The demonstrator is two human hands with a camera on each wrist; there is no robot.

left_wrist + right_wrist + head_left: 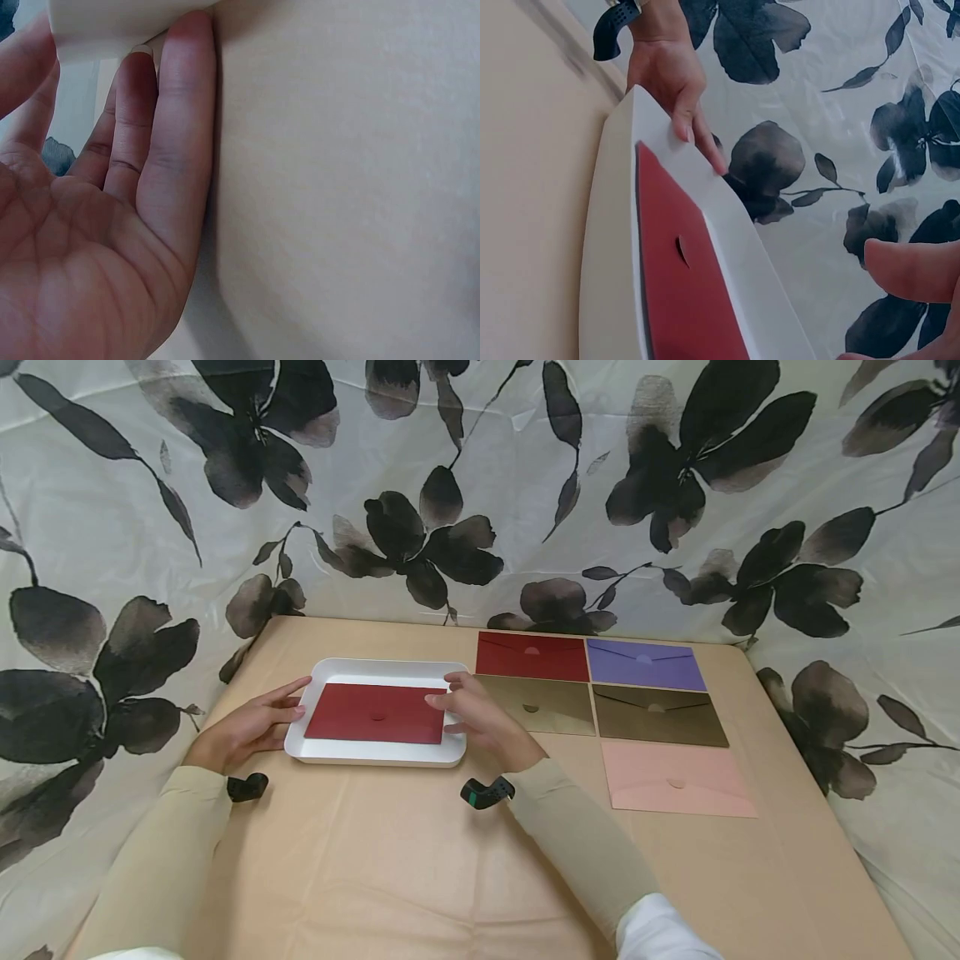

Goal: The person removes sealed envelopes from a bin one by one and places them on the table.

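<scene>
A white tray [375, 754] lies on the tan-covered table, left of its middle, holding a red envelope [352, 714] with a small curved slit. At the tray's left end, my left hand [255, 724] touches the rim with fairly straight fingers. In the left wrist view its lower fingers [180, 112] reach the tray's bottom edge. My right hand [483, 714] is at the opposite end, its fingers spread around the rim. Its thumb [911, 270] stands away from the rim in the right wrist view.
Right of the tray, several envelopes lie close together: dark red [532, 660], purple [645, 668], light gold [536, 710], brown [660, 718] and pink [675, 785]. A white curtain with dark flowers [405, 543] hangs behind the table [390, 860].
</scene>
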